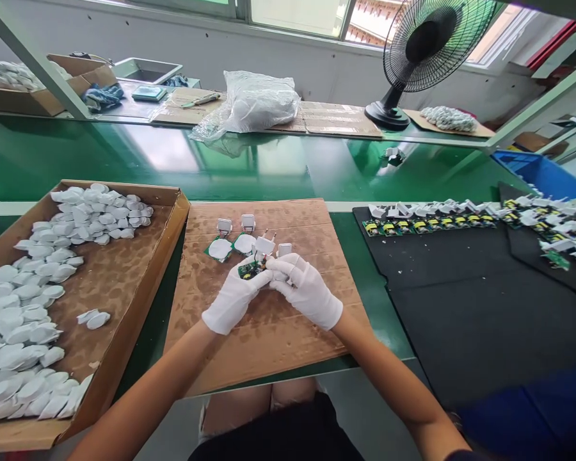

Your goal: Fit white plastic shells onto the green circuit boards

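A: Largest?
B: Green table (374, 294), one; black matting (461, 320) at right; open box (125, 282) at left, one; cardboard sheet (249, 358) between, one.
A: Hands, two?
B: Left hand (233, 296), gloved, pinching circuit board (250, 270); right hand (310, 289), gloved, fingertips gathered at its right end, exact grip impossible to tell.
A: Board's lie?
B: Between both hands, above sheet, long axis roughly crosswise, bulk nearer left hand.
A: Smaller pieces?
B: Disc-topped boards (219, 249), two; white blocks (224, 226) about sheet, four; white discs (96, 320) in box, too overlapped to count.
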`<state>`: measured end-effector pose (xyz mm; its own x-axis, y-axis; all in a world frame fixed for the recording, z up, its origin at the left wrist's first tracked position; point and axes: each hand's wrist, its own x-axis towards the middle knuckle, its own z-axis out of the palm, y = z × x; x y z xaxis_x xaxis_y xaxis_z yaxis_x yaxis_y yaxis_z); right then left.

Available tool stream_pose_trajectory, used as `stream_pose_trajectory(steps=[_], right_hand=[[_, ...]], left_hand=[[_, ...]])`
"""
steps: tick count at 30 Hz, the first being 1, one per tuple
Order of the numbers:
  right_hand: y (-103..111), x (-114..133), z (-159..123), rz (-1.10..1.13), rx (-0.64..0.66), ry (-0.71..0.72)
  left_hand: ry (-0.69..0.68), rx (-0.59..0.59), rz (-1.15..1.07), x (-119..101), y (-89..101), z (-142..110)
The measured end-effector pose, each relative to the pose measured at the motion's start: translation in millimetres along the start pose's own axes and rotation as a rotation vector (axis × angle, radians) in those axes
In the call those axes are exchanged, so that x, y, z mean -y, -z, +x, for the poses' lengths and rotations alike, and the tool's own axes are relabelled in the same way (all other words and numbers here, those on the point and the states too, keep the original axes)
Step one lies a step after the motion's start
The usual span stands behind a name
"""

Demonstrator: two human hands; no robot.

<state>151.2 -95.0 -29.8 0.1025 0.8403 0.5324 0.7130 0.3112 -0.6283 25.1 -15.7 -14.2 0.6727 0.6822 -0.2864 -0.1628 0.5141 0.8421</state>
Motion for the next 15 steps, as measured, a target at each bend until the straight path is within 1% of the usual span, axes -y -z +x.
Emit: stream_pose_trajectory(steps=[2,4,6,8,11,15], right_hand=[[0,-1,0,-0.013,0.022,0.023],[2,0,1,-0.024,0.083,0.038],[7,4,3,-0.046,0.145,0.053],[11,6,5,-0.057,0.167,0.074],[11,5,5,-0.032,0.101,0.072],[4,2,1,-0.038,-0.044,-0.022]], left_hand=[[0.020,-0.004,-0.002,2,0.7,0],[0.042,0.017,-0.026,2,1.2,1],[0.050,0.028,-0.075,2,1.6,1],[0.046,0.024,-0.131,2,1.7,2],[0.044,0.034,-0.182,4,-0.4,1],[0.085,0.087,-0.225,9,-6.0,-2]])
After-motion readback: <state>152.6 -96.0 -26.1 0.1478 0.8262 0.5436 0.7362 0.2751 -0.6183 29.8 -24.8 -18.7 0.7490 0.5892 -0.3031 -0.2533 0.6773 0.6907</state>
